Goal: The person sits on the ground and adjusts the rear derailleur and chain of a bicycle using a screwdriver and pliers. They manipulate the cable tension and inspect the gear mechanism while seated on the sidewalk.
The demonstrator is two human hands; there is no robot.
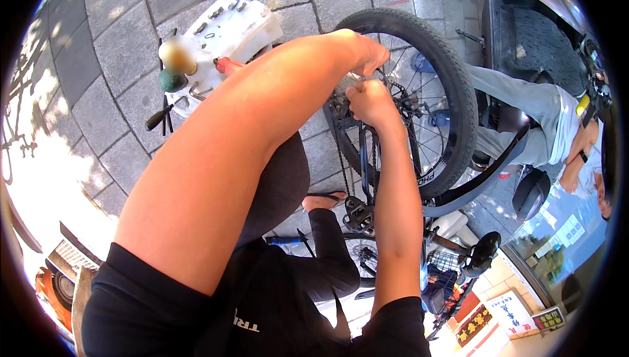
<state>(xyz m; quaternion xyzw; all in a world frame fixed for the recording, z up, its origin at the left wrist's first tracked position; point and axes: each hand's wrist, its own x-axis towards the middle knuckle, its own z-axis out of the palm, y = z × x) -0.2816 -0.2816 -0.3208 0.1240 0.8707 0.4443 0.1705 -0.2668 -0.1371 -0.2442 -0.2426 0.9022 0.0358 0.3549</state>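
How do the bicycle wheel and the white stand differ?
The bicycle wheel is round and spoked; the white stand is blocky. The wheel's tyre is black; the stand is mostly white. The wheel is close to the left hand and right hand; the stand, bearing small items, is farther left. Both show against grey paving.

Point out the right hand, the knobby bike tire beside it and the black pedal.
Right hand [375,104]: head view, on the back of the hand.
Knobby bike tire [464,92]: head view, on the rubber at the picture-right side of the wheel.
Black pedal [359,215]: head view, about mid-body.
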